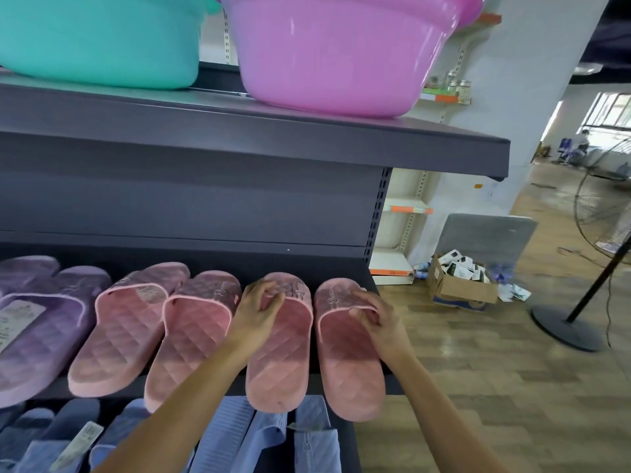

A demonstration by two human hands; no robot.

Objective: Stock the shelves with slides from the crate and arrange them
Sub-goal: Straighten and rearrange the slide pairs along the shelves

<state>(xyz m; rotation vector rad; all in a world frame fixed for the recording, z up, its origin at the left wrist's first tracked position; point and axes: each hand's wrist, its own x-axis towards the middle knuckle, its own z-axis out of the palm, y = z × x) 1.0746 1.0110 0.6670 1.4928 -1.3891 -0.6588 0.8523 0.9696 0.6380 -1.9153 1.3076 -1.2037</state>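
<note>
Purple slides [41, 322] lie at the left end of the shelf [109, 394], cut off by the frame. Two pink slides [126, 332] follow. The left hand [259, 308] curls its fingers over the strap of the third pink slide [280, 356]; the right hand [375, 319] grips the strap of the fourth pink slide [348, 363]. The forearms hide part of the blue slides [232, 435] below. A cardboard box [461, 288] sits on the floor, right.

No legible text or labels
</note>
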